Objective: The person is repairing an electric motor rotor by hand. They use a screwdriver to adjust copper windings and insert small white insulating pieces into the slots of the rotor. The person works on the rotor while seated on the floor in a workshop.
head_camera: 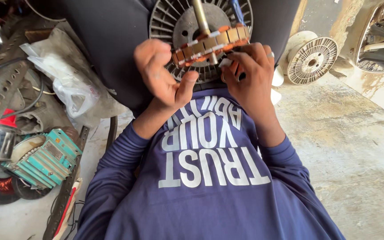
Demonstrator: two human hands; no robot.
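Both hands are up at a wound motor stator (210, 46) — a ring of copper coils and pale slots on a metal shaft (199, 15), held tilted over the person's lap. Left hand (161, 73) sits at the ring's left edge, palm open, fingers loosely curled, thumb pointing toward the coils; whether it actually grips the ring, I cannot tell. Right hand (250, 73) cups the right side from below, fingertips pinching a small white piece (226, 62) against the windings. Behind the stator lies a finned grey motor cover (178, 22). A teal motor body (45, 158) rests on the floor, left, well apart.
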